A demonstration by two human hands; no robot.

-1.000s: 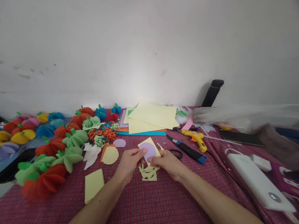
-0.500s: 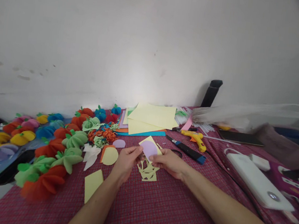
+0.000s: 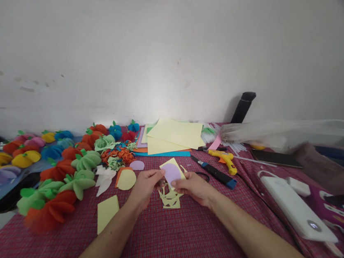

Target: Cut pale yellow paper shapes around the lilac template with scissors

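Observation:
Above the table's middle, my left hand [image 3: 147,185] pinches the left edge of a small pale yellow sheet [image 3: 172,161] and the purple disc [image 3: 171,173] lying flat over it. My right hand [image 3: 195,186] is closed on the lower right edge of the same two pieces, thumb on the disc. Under them lies a cut-out pale yellow offcut [image 3: 171,204], partly covered by the hands. A black loop [image 3: 204,176] shows just behind my right hand; its kind is unclear. Left of my left hand are a rounded yellow piece [image 3: 127,180] on an orange one and a purple piece [image 3: 137,165].
Several coloured pumpkin shapes [image 3: 53,211] crowd the left side, beside shredded scraps [image 3: 122,155]. Yellow sheets [image 3: 176,133] are stacked at the back. To the right lie a utility knife [image 3: 216,173], a yellow glue gun [image 3: 224,159] with its cord, and a white power bank [image 3: 298,209].
The purple disc and yellow sheet have shifted very slightly between my fingers. Both hands keep nearly the same place and grip.

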